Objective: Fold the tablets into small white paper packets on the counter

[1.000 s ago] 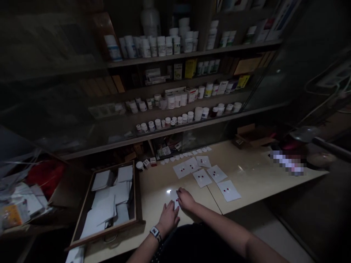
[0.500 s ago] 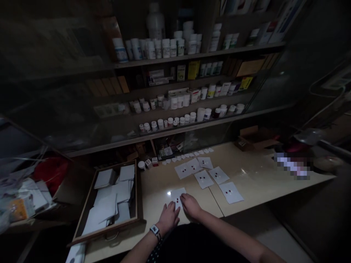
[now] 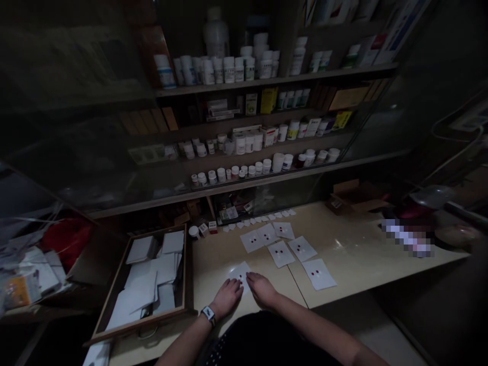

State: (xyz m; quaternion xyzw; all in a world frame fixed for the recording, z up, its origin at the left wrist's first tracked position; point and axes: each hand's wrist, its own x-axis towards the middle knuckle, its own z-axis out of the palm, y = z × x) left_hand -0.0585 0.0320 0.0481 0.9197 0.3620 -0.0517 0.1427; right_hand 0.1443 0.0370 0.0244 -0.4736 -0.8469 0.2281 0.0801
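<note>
Both angled inward, left hand [image 3: 227, 298] palm-down, right hand [image 3: 262, 291] curled, touching white paper [image 3: 241, 269]

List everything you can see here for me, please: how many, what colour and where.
Sheet by the hands: one, white, on the table
Dark red pieces: two, on that sheet
Other sheets: six, white, right of it, with dark pieces
Folded papers: about a dozen, white, table's back edge
Table: one, pale yellow
Drawer: one, brown, left, holding white sheets
Jar: one, white, behind drawer's right corner
Bottles: dozens, mostly white, shelves
Cardboard box: one, brown, back right
Red bundle: one, far left
Pixelated item: unreadable, right
Watch: one, left wrist
Left hand: one, bare, sheet's left side
Right hand: one, bare, sheet's right side
</note>
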